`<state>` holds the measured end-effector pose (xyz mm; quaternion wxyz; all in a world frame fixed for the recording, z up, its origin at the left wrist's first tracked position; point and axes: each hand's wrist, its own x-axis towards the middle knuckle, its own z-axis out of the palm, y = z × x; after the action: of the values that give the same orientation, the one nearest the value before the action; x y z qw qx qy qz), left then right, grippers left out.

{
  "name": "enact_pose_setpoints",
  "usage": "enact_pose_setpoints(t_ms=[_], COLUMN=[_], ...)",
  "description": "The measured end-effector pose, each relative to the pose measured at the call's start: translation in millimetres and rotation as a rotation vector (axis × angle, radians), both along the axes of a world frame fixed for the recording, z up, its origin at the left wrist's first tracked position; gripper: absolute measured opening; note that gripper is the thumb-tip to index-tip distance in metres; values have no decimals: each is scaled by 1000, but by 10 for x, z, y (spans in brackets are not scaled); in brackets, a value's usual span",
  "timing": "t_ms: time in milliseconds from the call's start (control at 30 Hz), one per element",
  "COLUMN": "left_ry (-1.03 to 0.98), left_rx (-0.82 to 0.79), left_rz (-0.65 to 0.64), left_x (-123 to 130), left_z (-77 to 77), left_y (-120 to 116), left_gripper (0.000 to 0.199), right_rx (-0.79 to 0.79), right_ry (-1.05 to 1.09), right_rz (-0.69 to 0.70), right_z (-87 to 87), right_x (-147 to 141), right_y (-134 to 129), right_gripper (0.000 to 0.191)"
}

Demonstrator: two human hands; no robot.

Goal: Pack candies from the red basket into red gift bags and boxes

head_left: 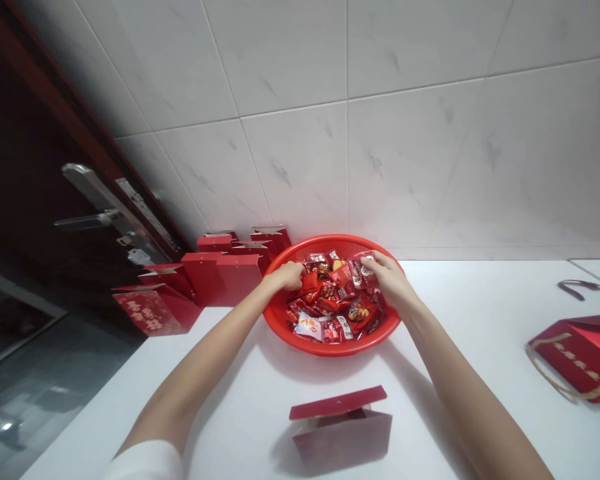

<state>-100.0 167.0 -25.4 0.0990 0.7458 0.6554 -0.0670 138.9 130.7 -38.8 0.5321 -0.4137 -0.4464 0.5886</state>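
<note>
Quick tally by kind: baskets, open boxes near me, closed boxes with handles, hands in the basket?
Red basket: 1
Open red box in front: 1
Closed red box with rope handle: 1
Hands in basket, left hand and right hand: 2
Total: 5

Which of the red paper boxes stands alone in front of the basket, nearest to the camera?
The open box with its flap raised, below the red basket. The others stand grouped by the wall at left or lie at the right edge.
</note>
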Motion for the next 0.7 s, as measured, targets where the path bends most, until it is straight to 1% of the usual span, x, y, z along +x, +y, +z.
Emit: enact_pose_setpoints(t_ms=[33, 67, 200, 267, 367, 433, 600, 700], left_ry=[-63, -169, -833, -1023, -1124, -1151, -1200, -1206], left_rx=[13, 32, 136, 162, 192, 237, 315, 350], left_rz=[8, 20, 46, 24, 19, 30, 53, 69], left_x=[-22, -45, -94, -55, 63, 140, 222, 231], left_z=[12, 30, 162, 236, 305, 311, 247, 220], left_y=[-2, -7, -87, -169, -307, -379, -458, -495], left_gripper=[46, 46, 41, 42, 43, 43, 49, 47], right_rx=[1, -1, -12, -12, -17, -20, 18, 28], right_ry=[2, 4, 29, 44, 69, 106, 188, 185], right_rz=[-2, -1, 8, 8, 21, 50, 159, 204], right_z=[-5, -10, -21, -24, -13, 14, 121, 165], right_x=[1, 1, -1, -3, -7, -13, -42, -58], right_y=[5, 9, 20, 27, 27, 11, -72, -117], right_gripper=[24, 24, 26, 28, 29, 31, 31, 31])
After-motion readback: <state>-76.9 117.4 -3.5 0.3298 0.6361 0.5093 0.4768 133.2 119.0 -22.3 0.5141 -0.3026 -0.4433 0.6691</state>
